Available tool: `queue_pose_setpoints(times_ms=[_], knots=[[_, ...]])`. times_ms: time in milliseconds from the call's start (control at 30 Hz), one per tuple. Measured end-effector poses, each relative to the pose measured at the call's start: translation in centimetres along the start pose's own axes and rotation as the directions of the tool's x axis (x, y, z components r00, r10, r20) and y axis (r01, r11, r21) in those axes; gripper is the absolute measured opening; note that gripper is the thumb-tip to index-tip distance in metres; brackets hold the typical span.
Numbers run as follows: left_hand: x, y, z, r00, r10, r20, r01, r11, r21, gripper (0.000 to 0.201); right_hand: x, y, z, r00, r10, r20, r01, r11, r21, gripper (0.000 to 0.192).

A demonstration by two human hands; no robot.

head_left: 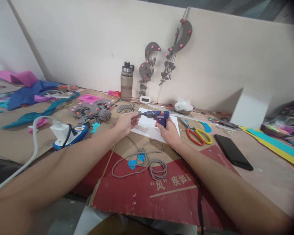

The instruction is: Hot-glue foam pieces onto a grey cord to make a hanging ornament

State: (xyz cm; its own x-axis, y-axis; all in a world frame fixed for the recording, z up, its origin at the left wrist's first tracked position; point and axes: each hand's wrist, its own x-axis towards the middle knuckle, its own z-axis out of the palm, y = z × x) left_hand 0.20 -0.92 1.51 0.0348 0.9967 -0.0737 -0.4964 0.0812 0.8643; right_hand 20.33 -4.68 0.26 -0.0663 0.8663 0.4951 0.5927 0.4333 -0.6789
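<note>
My right hand is wrapped round the grip of a blue hot glue gun, its nozzle pointing left. From the gun's rear a long clear glue stick seems to stick out to the right. Between the fingertips of my left hand is a small grey piece, perhaps felt, right at the nozzle; whether they touch I cannot tell. Below both hands lies white paper. Grey cord is looped on the red cardboard, over small blue scraps.
Scissors and a black phone lie to the right. A bottle and a small clock stand behind. On the left are a power strip, a grey felt pile and coloured felt. Grey moon ornaments hang on the wall.
</note>
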Motion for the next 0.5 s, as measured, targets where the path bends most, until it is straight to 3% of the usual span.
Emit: queue_pose_setpoints(times_ms=[500], knots=[[-0.14,0.03,0.06,1.0,0.0,-0.001,0.0,1.0,0.004,0.008,-0.06,-0.39,-0.05,1.0,0.028,0.01,-0.028,0.999,0.023,0.025]])
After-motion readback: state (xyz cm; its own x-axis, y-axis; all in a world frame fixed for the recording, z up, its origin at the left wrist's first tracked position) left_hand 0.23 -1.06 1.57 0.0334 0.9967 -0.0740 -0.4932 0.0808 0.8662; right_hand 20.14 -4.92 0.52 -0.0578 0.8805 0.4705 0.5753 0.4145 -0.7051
